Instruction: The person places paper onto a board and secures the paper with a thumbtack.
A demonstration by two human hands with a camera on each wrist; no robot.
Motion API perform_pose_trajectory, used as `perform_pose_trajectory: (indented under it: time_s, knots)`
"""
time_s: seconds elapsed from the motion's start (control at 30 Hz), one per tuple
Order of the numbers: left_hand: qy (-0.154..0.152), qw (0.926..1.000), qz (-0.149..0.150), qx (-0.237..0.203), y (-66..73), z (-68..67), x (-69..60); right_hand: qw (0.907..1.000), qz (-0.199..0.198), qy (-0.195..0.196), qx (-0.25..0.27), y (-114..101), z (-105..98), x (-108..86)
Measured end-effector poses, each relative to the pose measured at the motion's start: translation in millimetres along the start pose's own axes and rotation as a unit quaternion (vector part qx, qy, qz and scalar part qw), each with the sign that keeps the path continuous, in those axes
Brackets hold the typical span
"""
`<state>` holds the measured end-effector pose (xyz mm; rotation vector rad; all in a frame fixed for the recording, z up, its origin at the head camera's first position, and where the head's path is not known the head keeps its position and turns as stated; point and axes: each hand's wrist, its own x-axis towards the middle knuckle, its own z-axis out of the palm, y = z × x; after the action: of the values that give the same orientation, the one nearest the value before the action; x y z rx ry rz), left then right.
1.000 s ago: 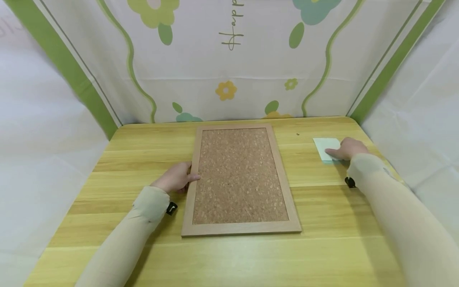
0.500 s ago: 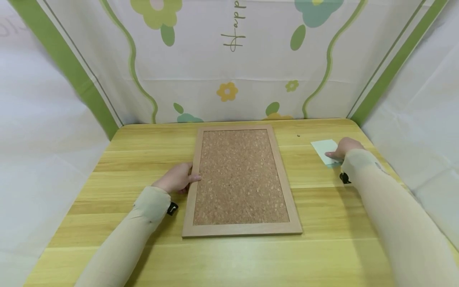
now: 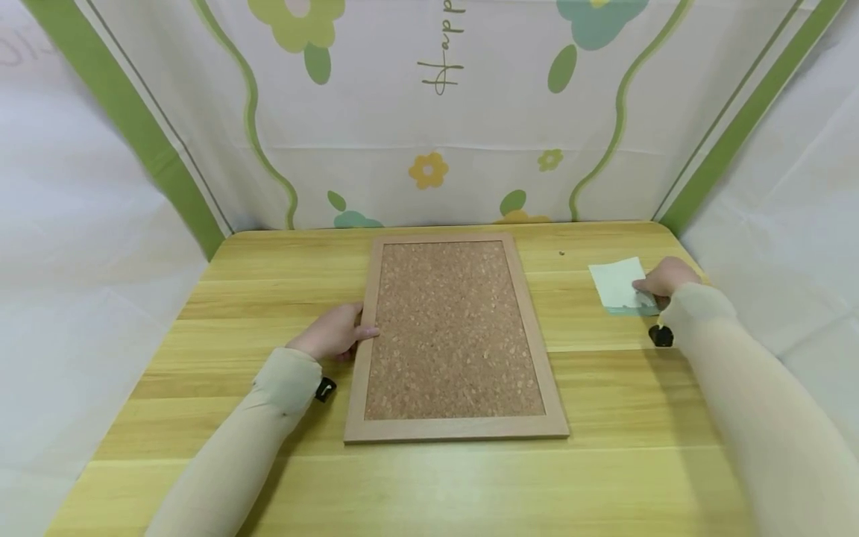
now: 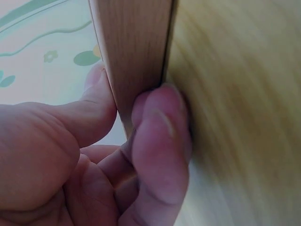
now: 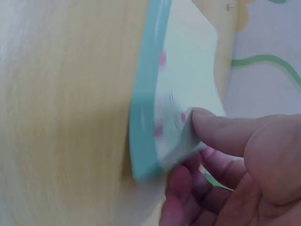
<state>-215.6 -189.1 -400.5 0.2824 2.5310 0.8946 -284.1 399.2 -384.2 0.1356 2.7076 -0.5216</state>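
Note:
A wood-framed cork board (image 3: 456,328) lies flat on the table. My left hand (image 3: 330,333) grips its left edge, with the thumb on top of the frame and fingertips tucked under it, as the left wrist view shows close up. At the table's right, my right hand (image 3: 671,276) pinches a corner of a pale green sticky note pad (image 3: 619,282) with a teal band along its near side. In the right wrist view the corner bends up between thumb (image 5: 225,134) and fingers, and small pink marks show on the paper. Whether one sheet or more is pinched I cannot tell.
The light wooden table (image 3: 443,492) carries both items. A tiny dark speck (image 3: 561,253) lies near its back edge, between board and pad. White cloth (image 3: 376,112) with printed flowers hangs behind, and plain white cloth hangs on both sides.
My right hand first drew slightly left with the pad turning a little, then moved back right, and the pad's near corner now bends up. The left hand keeps its hold on the board.

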Motion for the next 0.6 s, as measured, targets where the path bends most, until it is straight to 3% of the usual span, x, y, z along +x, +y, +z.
perform_pose_trajectory:
  time_s: [0.17, 0.4, 0.6]
  knots:
    - [-0.001, 1.0000, -0.003, 0.001, 0.6, -0.1, 0.2, 0.9958, -0.005, -0.008, 0.091, -0.3, -4.1, -9.7]
    - [-0.002, 1.0000, -0.007, 0.001, 0.1, 0.9, -0.1, 0.9853, -0.022, 0.055, 0.161, -14.3, -6.7, -25.4]
    - [-0.004, 1.0000, -0.008, 0.000, -0.3, 0.8, 1.1, 0.9671, -0.047, 0.116, 0.221, -35.2, -8.1, -40.8]
